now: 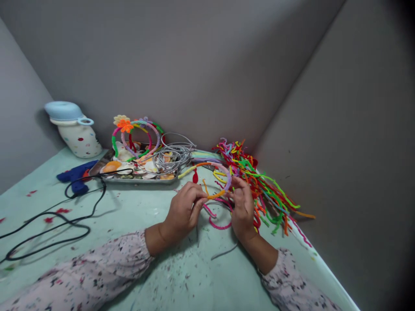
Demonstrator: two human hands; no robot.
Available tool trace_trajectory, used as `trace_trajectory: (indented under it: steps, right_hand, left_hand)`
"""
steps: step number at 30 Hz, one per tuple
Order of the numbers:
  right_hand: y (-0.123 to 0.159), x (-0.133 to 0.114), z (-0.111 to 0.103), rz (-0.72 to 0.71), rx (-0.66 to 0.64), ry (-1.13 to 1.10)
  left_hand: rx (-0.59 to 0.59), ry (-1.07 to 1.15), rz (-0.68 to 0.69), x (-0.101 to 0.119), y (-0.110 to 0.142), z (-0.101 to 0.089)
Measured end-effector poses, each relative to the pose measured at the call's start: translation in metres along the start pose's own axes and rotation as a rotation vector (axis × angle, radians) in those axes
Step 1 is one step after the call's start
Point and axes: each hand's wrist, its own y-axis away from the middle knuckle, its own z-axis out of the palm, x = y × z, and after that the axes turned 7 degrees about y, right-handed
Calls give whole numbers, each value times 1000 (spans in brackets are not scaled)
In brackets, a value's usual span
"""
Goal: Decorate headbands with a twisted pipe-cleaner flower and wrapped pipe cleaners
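My left hand (184,211) and my right hand (242,207) meet over the pale green table (136,259), both closed in a pinch on a headband (223,181) partly wrapped in orange and purple pipe cleaner. An orange pipe-cleaner end (215,195) runs between my fingers. A pink pipe cleaner (218,224) lies curled on the table just below my hands. A heap of coloured pipe cleaners (256,181) lies beside my right hand.
A metal tray (142,178) at the back holds decorated headbands (136,134), bare grey headbands (173,155) and small shapes. A blue glue gun (76,176) with its black cord (55,220) lies left. A spotted white container (76,129) stands in the corner. Grey walls surround the table.
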Motion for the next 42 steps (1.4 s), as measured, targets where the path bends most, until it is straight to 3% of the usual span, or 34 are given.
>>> trace_trajectory:
  steps: [4, 8, 13, 18, 24, 27, 33, 39, 42]
  right_hand:
    - [3, -14, 4, 243, -228, -79]
    - [2, -25, 4, 361, -328, -172]
    - [-2, -24, 1, 292, -400, -194]
    - [-1, -18, 1, 318, -352, -226]
    - [-10, -10, 0, 433, -206, -302]
    - [-18, -15, -5, 467, -213, -282]
    - [-29, -29, -12, 461, -250, -137]
    - [-45, -29, -27, 425, -444, 49]
    - [-52, -28, -35, 391, -530, 99]
  left_hand:
    - [-51, -48, 3, -5, 0, 1]
    - [-103, -42, -6, -7, 0, 0]
    - [-144, -14, -55, -5, -1, 0]
    - [-137, 10, -83, -4, -2, 1]
    - [73, -40, -108, -4, -4, -3]
    - [187, -38, -142, -5, -5, -5]
    - [275, -24, -232, -9, -4, -3]
    - [400, 137, -420, -20, -8, -1]
    - [377, 285, -545, -22, -9, 0]
